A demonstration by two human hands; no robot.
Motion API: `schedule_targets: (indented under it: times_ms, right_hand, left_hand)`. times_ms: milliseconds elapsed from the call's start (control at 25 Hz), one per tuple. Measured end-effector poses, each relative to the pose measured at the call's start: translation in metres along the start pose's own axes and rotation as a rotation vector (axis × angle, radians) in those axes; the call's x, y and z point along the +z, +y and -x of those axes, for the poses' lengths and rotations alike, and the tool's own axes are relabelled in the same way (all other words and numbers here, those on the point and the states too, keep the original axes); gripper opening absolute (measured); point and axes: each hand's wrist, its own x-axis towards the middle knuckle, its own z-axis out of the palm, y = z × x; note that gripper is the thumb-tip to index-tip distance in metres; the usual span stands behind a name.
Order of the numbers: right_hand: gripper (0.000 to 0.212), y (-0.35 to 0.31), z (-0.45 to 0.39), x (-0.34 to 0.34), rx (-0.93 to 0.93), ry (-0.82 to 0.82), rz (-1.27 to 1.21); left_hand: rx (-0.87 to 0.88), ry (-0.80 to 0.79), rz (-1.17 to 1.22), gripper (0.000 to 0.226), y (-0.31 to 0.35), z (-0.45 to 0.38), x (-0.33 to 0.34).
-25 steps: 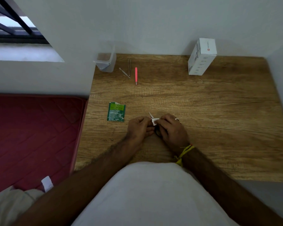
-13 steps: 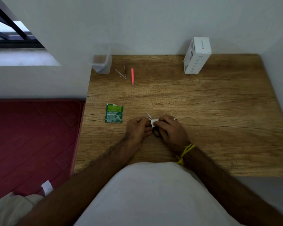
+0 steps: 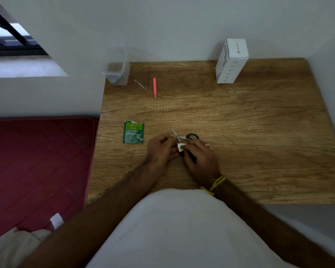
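Small scissors point(image 3: 178, 136) here, with black handles and thin silver blades spread apart, low over the bench point(image 3: 240, 122) near its front edge. A little white square pad point(image 3: 181, 147) sits right against them. Our right hand point(image 3: 199, 159) curls its fingers in and pinches that pad. Our left hand point(image 3: 161, 149) has its fingers curled at the blades, but we cannot tell if they grip. A torn green sachet point(image 3: 133, 132) lies just to the left.

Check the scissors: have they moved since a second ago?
Yes. One black loop of the scissors has swung out beyond the right hand, away from the person; the blade tips keep their distance from the green packet.
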Motion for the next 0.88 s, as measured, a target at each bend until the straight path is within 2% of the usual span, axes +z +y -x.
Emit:
schedule_targets:
  times_ms: [360, 880]
  right_hand:
    - [0.018, 0.0001, -0.0027, 0.0032, -0.093, -0.007, 0.086]
    - [0.015, 0.0039, 0.0018, -0.0004, -0.152, 0.012, 0.044]
  left_hand:
    - [-0.021, 0.062, -0.005, 0.016, -0.0014, -0.0054, 0.002]
    - [0.004, 0.068, -0.031, 0.014, -0.0024, -0.0043, 0.0019]
